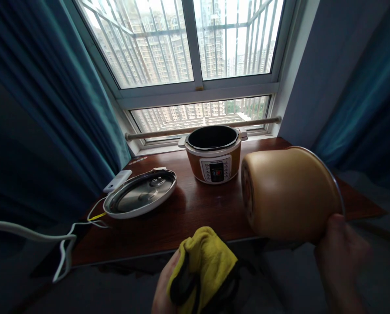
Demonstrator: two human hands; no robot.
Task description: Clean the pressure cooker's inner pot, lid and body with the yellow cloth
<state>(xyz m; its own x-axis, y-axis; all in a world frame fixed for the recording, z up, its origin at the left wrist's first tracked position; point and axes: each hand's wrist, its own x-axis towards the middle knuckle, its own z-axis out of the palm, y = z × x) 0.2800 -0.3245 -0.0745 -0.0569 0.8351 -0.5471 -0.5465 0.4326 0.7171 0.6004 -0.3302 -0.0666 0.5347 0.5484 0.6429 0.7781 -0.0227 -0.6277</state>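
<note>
The electric cooker body (211,159) stands upright and lidless on the dark red-brown wooden tabletop (211,213), its control panel (216,170) facing the camera and its dark interior showing. To the right of the cooker and nearer the camera, the golden inner pot (289,196) is held tipped on its side, its round base turned toward the cooker and its mouth facing away. The right hand (343,248) grasps this pot by the rim, on the side farthest from the cooker; the hand is slightly blurred. In front of the cooker, just off the table's near edge, the left hand (165,283) clasps a bunched yellow cloth with dark edging (208,261), well apart from the pot. Left of the cooker, a white-rimmed round lid (140,194) lies with its metal inner side up, and farther left a white cable (64,248) hangs over the table's edge. Behind the cooker, a pale rod (168,134) crosses the barred window (198,48).
</note>
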